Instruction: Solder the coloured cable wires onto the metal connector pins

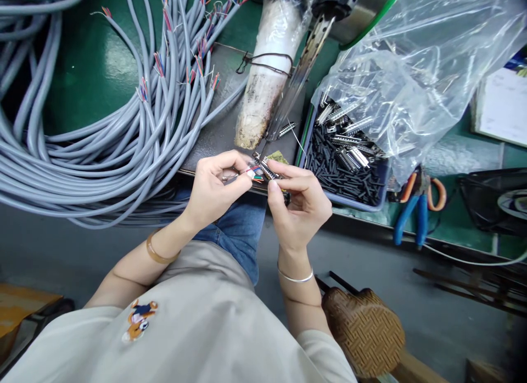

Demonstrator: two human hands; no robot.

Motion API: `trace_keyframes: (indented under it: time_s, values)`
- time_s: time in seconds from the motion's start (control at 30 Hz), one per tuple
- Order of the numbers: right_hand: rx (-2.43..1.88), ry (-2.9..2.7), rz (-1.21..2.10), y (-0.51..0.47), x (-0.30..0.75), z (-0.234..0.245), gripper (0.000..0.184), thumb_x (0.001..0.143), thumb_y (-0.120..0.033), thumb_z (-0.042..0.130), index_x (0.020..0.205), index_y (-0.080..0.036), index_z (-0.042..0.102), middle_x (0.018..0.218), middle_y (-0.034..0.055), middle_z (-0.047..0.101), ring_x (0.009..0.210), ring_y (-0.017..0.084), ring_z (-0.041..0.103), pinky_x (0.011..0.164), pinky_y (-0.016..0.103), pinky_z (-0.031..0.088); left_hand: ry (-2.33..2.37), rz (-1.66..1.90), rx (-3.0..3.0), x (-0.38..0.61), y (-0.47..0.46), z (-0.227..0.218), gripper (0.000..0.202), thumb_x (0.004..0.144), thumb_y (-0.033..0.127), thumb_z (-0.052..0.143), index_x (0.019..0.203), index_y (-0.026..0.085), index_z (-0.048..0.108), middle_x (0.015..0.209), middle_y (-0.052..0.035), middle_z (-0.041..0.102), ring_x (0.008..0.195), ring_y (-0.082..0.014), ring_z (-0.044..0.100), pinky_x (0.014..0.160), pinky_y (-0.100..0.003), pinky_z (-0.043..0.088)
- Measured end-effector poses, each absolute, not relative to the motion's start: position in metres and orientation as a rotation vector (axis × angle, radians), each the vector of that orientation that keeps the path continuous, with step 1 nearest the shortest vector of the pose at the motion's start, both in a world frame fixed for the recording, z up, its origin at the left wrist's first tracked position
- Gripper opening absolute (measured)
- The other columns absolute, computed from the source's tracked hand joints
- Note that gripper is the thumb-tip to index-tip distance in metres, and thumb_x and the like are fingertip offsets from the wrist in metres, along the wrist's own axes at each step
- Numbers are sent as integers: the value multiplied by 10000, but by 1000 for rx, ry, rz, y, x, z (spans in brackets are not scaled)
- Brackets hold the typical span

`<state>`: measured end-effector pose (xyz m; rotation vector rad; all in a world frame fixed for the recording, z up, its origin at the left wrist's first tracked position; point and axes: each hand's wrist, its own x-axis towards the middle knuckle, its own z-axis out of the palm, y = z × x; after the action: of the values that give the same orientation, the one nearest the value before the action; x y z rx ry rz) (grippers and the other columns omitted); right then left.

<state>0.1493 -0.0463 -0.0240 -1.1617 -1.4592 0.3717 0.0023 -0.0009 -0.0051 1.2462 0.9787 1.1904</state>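
Note:
My left hand (pixel 218 188) pinches the thin coloured wires (pixel 257 174) at the stripped end of a cable. Between thumb and fingers, my right hand (pixel 298 202) grips a small multi-pin connector (pixel 268 168), close against the wire ends. Whether a wire touches a pin is too small to tell. Just beyond my fingers, the tip of a soldering iron (pixel 284 100) points down at the connector. A yellowish sponge (pixel 278 157) lies behind the connector, partly hidden by my right fingers. A second connector (pixel 287 130) rests on the dark plate (pixel 222 128).
Grey cables (pixel 135 136) with stripped ends fill the left side. A white wrapped tube (pixel 267 70) stands beside the iron. To the right, a blue bin (pixel 381 193) holds connectors and black sleeves under a plastic bag (pixel 420 70). Pliers (pixel 422 207) lie near the table edge.

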Motion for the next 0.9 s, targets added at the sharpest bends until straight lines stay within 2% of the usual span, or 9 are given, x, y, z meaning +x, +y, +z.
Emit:
trace_keyframes:
  time_s: [0.57,0.73,0.9]
  values:
    - [-1189,-1509,303,-45,148,-20,77,910,-179,670,900,-254,656,1128,33,782,1058,224,759,880,442,664,1029,1185,1254,2,1,-4,123,706,175,696,604,153,630,757,-13,699,626,-85,558,552,-186,437]
    - [-1153,-1536,312,-48,149,-25,113,906,-138,663,922,-248,643,1128,36,783,1053,211,759,878,412,651,1017,1158,1215,1,-2,-6,109,691,159,701,603,147,637,778,-26,716,626,-84,564,544,-181,440]
    - [-1203,-1444,324,-49,148,-23,85,911,-168,688,909,-244,650,1063,21,788,990,191,769,820,363,659,929,1102,1175,-1,-4,-3,111,707,153,729,615,147,667,750,-29,716,629,-92,596,552,-191,459]
